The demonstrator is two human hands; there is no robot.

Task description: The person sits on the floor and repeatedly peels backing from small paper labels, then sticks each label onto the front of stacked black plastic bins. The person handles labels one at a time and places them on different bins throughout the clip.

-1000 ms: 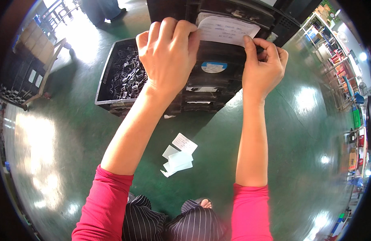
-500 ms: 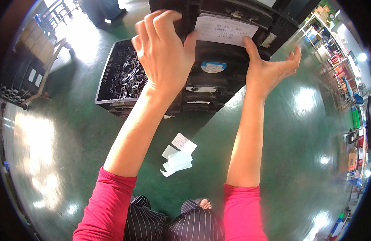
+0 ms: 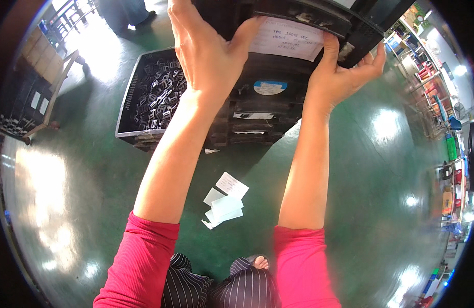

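The left hand lies spread, palm flat against the black plastic crate raised at head height; the right hand props its lower edge, thumb pressing the white paper label, fingers splayed. The crate looks rigid, bulky and likely heavy, best gripped by its rim. Below stands a grey crate of metal clips.

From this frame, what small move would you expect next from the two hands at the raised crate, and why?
Probably pressing the white paper label flat against the black crate wall. The left hand has its thumb on the label's left edge, the right hand a finger on its right edge, palm open. Whether the label is fixed yet cannot be told. More slips lie on the green floor.
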